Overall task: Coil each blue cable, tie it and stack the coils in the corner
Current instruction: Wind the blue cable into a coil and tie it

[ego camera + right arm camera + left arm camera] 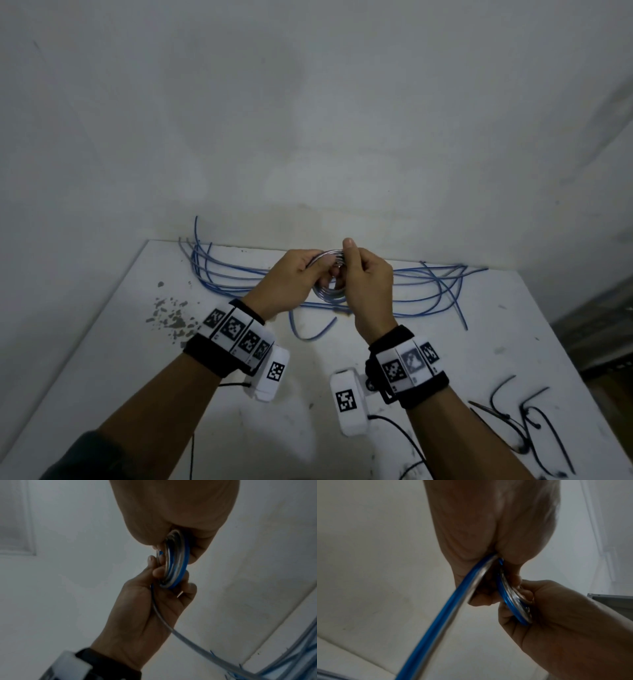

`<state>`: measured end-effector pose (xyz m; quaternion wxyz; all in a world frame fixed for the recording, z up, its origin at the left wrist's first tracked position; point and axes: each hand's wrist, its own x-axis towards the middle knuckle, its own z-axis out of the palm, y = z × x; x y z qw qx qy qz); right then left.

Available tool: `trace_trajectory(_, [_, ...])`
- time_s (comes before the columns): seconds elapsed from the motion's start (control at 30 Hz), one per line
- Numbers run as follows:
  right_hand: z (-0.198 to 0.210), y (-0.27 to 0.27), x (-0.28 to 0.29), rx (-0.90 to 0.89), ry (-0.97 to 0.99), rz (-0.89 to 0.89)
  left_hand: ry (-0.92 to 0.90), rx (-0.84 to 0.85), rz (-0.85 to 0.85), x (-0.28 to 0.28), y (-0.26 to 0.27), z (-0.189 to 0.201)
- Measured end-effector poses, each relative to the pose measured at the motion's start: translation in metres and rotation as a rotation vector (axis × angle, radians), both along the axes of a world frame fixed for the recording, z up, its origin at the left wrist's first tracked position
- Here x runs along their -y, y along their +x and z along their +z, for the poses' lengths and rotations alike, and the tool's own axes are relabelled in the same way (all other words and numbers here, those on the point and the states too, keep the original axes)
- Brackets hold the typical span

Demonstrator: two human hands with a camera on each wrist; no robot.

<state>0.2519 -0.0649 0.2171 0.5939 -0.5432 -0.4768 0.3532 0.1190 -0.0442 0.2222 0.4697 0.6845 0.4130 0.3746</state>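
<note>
Black zip ties (pixel 527 416) lie on the near right of the white tabletop (pixel 308 428). Past them, both hands hold a small round coil of blue cable (pixel 330 274) up above the tabletop. Fingers of the left hand (pixel 291 282) curl round its left side. Fingers of the right hand (pixel 368 281) pinch its right side, thumb up. A loose tail (pixel 180 635) hangs from the coil. More long blue cables (pixel 428 291) lie farther back, along the white wall (pixel 308 120).

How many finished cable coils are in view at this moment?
1, unfinished: the coil held above the table by the left hand and right hand. Loose blue cables lie uncoiled; none stacked.
</note>
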Motion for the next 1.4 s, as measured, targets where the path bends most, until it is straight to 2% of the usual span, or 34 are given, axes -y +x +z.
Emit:
trace_trajectory(0.2, [0.008, -0.007, 0.003, -0.145, 0.023, 0.047, 0.005, 0.018, 0.036, 0.003, 0.004, 0.000])
trace_trajectory(0.33, [0.019, 0.004, 0.004, -0.284, 0.013, 0.124, -0.019, 0.115, 0.087, 0.004, 0.007, 0.005])
trace_trajectory(0.4, [0.020, 0.009, 0.004, -0.262, 0.033, 0.167, -0.004, 0.123, 0.109, 0.003, 0.007, 0.007])
trace_trajectory(0.47, [0.018, 0.013, 0.003, -0.160, 0.049, 0.195, 0.031, 0.101, 0.151, 0.004, 0.006, 0.006])
trace_trajectory(0.6, [0.015, 0.013, 0.002, -0.036, 0.057, 0.145, 0.158, 0.010, 0.251, 0.004, 0.005, -0.002])
trace_trajectory(0.77, [0.012, 0.009, 0.002, -0.048, 0.061, 0.076, 0.097, 0.053, 0.250, 0.006, 0.005, 0.000])
trace_trajectory(0.87, [0.010, 0.009, 0.000, -0.008, 0.066, 0.107, 0.076, 0.066, 0.259, 0.006, 0.001, 0.005])
trace_trajectory(1.03, [0.010, 0.010, 0.002, -0.093, 0.033, 0.133, -0.014, 0.213, 0.391, -0.006, -0.015, 0.017])
trace_trajectory(1.17, [0.008, 0.013, 0.000, -0.108, 0.020, 0.105, -0.146, 0.142, 0.298, -0.008, -0.028, 0.015])
trace_trajectory(1.3, [0.010, 0.014, -0.002, -0.019, 0.021, 0.154, -0.093, 0.039, 0.196, -0.002, -0.026, 0.014])
trace_trajectory(1.4, [0.011, 0.010, 0.001, 0.078, 0.067, 0.221, -0.117, 0.101, 0.113, 0.005, -0.017, 0.017])
